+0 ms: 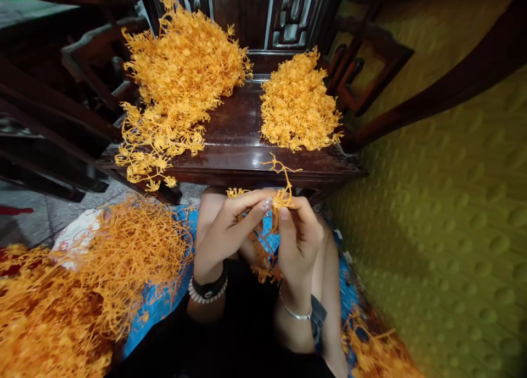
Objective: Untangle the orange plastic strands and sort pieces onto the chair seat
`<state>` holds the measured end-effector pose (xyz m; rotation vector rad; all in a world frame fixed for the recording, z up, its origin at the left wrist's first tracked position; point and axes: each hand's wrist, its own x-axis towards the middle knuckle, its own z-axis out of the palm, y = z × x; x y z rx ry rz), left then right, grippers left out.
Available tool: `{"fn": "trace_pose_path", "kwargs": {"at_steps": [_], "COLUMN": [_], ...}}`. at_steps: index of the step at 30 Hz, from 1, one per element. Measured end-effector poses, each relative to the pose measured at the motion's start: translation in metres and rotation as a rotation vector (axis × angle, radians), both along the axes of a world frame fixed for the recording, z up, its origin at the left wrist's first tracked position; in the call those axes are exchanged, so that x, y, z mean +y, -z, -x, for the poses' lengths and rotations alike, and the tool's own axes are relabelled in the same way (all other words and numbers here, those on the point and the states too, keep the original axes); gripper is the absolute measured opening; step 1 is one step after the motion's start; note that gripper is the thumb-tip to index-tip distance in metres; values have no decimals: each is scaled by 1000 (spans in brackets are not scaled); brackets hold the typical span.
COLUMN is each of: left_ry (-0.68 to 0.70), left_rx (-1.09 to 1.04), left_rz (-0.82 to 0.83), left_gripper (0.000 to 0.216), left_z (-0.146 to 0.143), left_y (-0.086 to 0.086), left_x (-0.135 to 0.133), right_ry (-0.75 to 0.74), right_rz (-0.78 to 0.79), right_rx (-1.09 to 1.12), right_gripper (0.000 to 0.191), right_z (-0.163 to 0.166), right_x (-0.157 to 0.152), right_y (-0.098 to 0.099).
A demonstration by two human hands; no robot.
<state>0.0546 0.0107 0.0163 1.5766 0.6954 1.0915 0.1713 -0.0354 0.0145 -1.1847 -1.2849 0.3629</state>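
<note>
A person's left hand (230, 229) and right hand (302, 232) meet at the center of the frame, thumbs and fingers pinched on an orange branching piece (282, 199) whose thin, forked stems rise above the fingertips. More orange strands (263, 260) hang below the hands, over the lap. A pale beaded bracelet (208, 296) and a dark band (209, 286) circle the left wrist; a slim silvery bangle (297, 314) rings the right.

Above the hands, a glossy, dark wooden seat (234, 120) with a carved openwork back (294, 12) bears two heaps of spiky, flower-like orange pieces: a tall, sprawling left heap (185, 65) that spills over the front edge, and a smaller, compact right heap (298, 106). At lower left, a tangle of stringy orange stems (140, 240) spreads over creased blue sheeting (158, 312), beside a white wrapping (78, 235) with red markings; whether the wrapping holds anything cannot be told. Another clump of orange strands (379, 345) lies at lower right, near a yellow-green surface (453, 229) patterned with round dimples.
</note>
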Motion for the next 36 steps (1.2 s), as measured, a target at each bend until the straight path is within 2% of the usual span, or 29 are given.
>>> {"fn": "trace_pose_path", "kwargs": {"at_steps": [2,4,6,9,12,15,19,23,28,30,32,36], "left_ry": [-23,-97,-197,-294,-314,-309,-234,-234,-100,-131,-204,-287], "left_rx": [4,-29,-44,35,163,234,269,337,292,302,299,165], "left_rz": [-45,-84,-90,-114,-249,-323,-254,-140,-91,-112,-115,-61], "left_gripper": [22,18,13,9,21,33,30,25,22,21,30,43], "left_z": [-2,-8,-17,-25,-24,-21,-20,-21,-25,-30,-37,-44], "left_y": [1,0,0,2,5,8,9,10,14,17,21,28], "left_x": [1,0,-1,-1,2,6,9,13,18,19,21,21], "right_ry": [21,91,212,294,228,223,298,345,280,241,230,177], "right_rz": [28,14,-47,-81,-3,68,78,37,84,134,171,205], "right_rx": [50,156,228,82,-92,-90,-35,-32,-90,-135,-158,-117], "right_gripper": [12,4,14,14,18,30,17,20,17,17,19,26], "right_z": [0,1,3,2,-3,-6,-7,-12,-17,-16,-15,-15], "right_x": [2,6,10,13,14,16,24,28,26,25,25,25], "right_y": [1,4,7,10,12,14,22,26,22,21,21,23]}}
